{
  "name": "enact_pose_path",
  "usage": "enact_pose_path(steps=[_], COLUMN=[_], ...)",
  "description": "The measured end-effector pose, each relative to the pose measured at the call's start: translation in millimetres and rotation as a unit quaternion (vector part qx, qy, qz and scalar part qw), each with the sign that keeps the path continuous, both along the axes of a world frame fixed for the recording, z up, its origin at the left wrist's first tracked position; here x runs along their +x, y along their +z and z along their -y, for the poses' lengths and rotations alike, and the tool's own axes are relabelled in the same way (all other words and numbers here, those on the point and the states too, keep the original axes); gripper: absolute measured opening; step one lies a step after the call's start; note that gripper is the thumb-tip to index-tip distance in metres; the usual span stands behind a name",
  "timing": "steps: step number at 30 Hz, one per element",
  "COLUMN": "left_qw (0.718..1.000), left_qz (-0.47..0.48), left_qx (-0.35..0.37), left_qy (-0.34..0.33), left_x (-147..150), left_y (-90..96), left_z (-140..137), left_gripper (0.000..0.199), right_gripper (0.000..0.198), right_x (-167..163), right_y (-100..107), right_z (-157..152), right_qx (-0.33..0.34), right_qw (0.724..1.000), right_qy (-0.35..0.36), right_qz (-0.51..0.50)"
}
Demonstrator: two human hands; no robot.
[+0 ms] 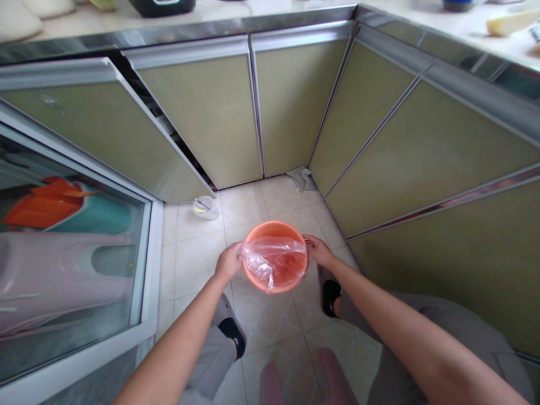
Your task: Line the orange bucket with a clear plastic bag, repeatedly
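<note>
An orange plastic bucket [256, 279] sits low between my feet, its round mouth facing up. A clear plastic bag [265, 256] is stretched across its opening, partly sagging inside. At the bucket's left rim, my left hand [230, 261] is closed on the gathered edge of the bag. My right hand [318, 250] pinches the bag's other edge at the right rim, its fingertips touching or very near the bucket. The thumbs and some fingertips are hard to make out.
Cabinets with olive doors [198, 112] enclose the corner. A grey cloth [301, 178] and a small clear container [206, 207] lie on the tiled floor [270, 332]. To the left stands a framed glass door [154, 264]. A pink stool [333, 377] is below me.
</note>
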State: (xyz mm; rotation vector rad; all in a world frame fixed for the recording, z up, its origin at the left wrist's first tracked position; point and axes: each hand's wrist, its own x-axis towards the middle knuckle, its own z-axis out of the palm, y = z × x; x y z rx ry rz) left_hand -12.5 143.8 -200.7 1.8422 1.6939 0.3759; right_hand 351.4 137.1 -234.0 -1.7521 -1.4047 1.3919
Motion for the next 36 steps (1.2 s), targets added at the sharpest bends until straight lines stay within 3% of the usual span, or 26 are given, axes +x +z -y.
enact_pose_path(steps=[3,6,10,13,16,19,22,25,28,32,36], left_qw=[0.997,0.994,0.993,0.987,0.97,0.94,0.902,0.867,0.83,0.775,0.713], left_qz=[0.024,0.02,0.037,0.086,0.165,0.24,0.298,0.352,0.395,0.448,0.466], left_qx=[-0.022,-0.045,-0.064,-0.078,-0.088,-0.098,-0.121,-0.151,-0.184,-0.24,-0.356], left_qy=[0.064,0.101,0.094,0.107,0.154,0.222,0.287,0.318,0.348,0.375,0.385], left_x=[-2,-12,-29,-36,-33,-27,-25,-24,-22,-16,-7], left_y=[1.8,1.8,-4.7,-14.3,-25.0,-32.2,-33.2,-31.3,-32.1,-40.0,-46.7], left_z=[5,18,38,46,47,46,46,45,42,36,31], left_gripper=[0.048,0.035,0.029,0.03,0.027,0.031,0.037,0.041,0.036,0.03,0.021], right_gripper=[0.042,0.032,0.043,0.056,0.045,0.02,0.01,0.009,0.011,0.019,0.03], right_x=[-4,-4,1,6,12,16,17,10,-3,-20,-28], right_y=[-6,-15,-26,-29,-30,-28,-27,-27,-30,-37,-48], right_z=[-5,1,14,19,18,14,11,7,4,0,-2], right_qx=[-0.018,-0.049,-0.115,-0.036,0.038,0.0,-0.06,-0.117,-0.175,-0.202,-0.223], right_qw=[0.994,0.988,0.986,0.999,0.997,0.991,0.99,0.993,0.974,0.967,0.969], right_qy=[-0.045,-0.057,-0.025,0.013,0.057,0.112,0.119,0.005,-0.11,-0.113,-0.078], right_qz=[-0.098,-0.131,-0.122,-0.038,0.043,0.074,0.05,-0.015,-0.097,-0.102,-0.072])
